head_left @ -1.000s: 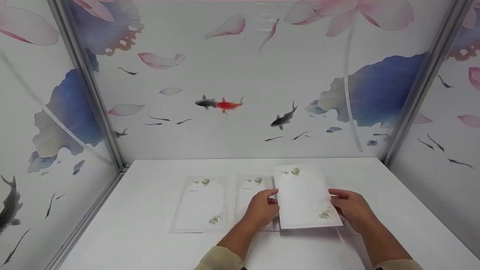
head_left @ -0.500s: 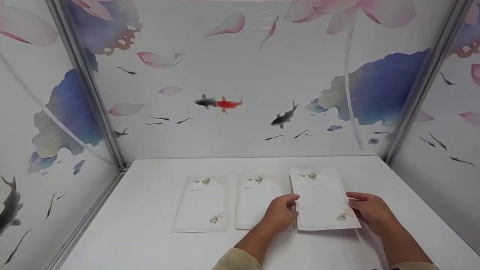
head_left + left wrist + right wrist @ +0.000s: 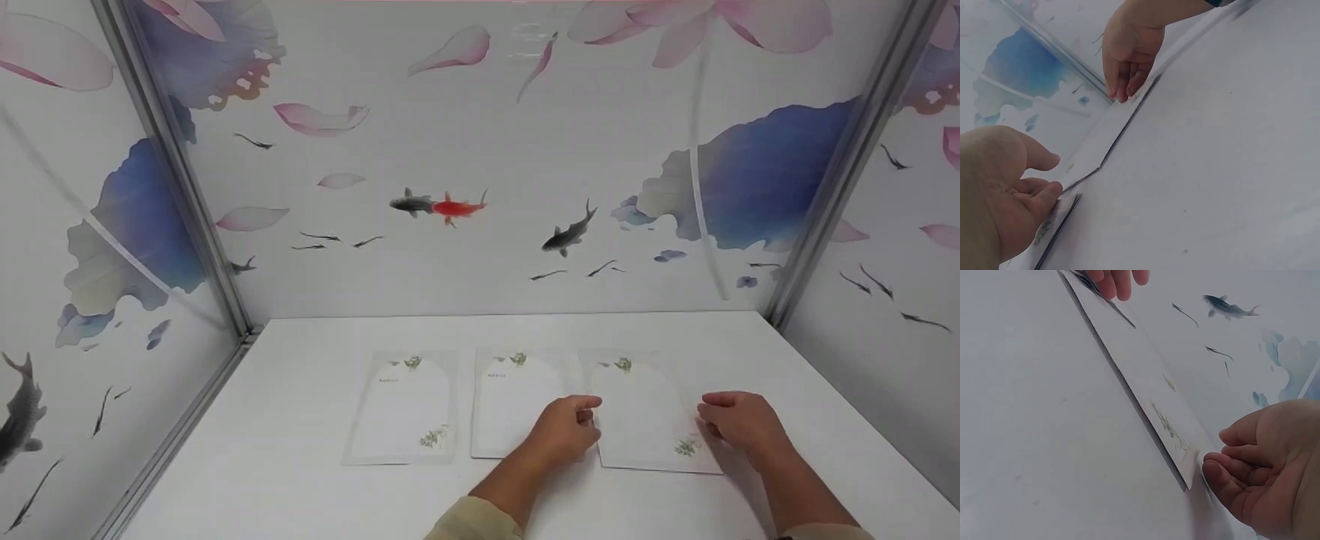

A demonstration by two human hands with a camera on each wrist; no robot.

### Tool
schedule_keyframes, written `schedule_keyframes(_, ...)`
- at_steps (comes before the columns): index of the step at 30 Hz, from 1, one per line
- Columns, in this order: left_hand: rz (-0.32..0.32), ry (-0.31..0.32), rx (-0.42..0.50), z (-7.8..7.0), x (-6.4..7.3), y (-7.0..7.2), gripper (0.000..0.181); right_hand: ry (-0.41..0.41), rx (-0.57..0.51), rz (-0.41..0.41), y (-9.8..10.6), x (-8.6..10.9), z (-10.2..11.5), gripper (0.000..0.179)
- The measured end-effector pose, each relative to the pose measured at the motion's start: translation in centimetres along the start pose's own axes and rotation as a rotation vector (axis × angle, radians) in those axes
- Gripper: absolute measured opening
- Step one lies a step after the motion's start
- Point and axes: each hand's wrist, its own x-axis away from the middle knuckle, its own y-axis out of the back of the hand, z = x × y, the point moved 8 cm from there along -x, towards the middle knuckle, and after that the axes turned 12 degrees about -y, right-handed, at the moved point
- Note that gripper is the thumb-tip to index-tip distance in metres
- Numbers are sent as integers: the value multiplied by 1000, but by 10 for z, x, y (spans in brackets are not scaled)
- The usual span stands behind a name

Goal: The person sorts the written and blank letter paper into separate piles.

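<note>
The right-hand notepad (image 3: pixel 641 412), white with green leaf sprigs at its top and lower right corner, lies on the white table. My left hand (image 3: pixel 566 427) is at its left edge, fingers loosely bent and the thumb apart from them in the left wrist view. At the opposite edge is my right hand (image 3: pixel 742 420); in the right wrist view its thumb and fingers are parted beside the pad's corner. A matching middle notepad (image 3: pixel 510 409) is partly covered by my left hand and forearm. Another like it, the left notepad (image 3: pixel 401 420), completes the row.
White panels printed with lotus petals, blue leaves and fish surround the table (image 3: pixel 300 480). The back wall (image 3: pixel 480 277) rises behind the notepads. Metal posts (image 3: pixel 825 172) stand at the back corners.
The right-hand notepad, held raised in both hands over the middle one, has moved right and down onto the table. Both hands have followed and loosened at its edges.
</note>
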Motion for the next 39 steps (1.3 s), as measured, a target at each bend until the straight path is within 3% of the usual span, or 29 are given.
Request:
schedule_keyframes(11,19,-76,-2,-8,1,6,48,71,7,25,-11,5,16,61)
schedule_keyframes(16,11,-107,-18,-4,1,19,50,114,-19,48,-25,13,30,61)
schedule_keyframes(29,-117,-125,-94,18,1,96,52,165,-38,126,-77,20,73,61)
schedule_keyframes(39,-196,-55,-94,49,10,156,54,245,-116,176,-126,29,117,52)
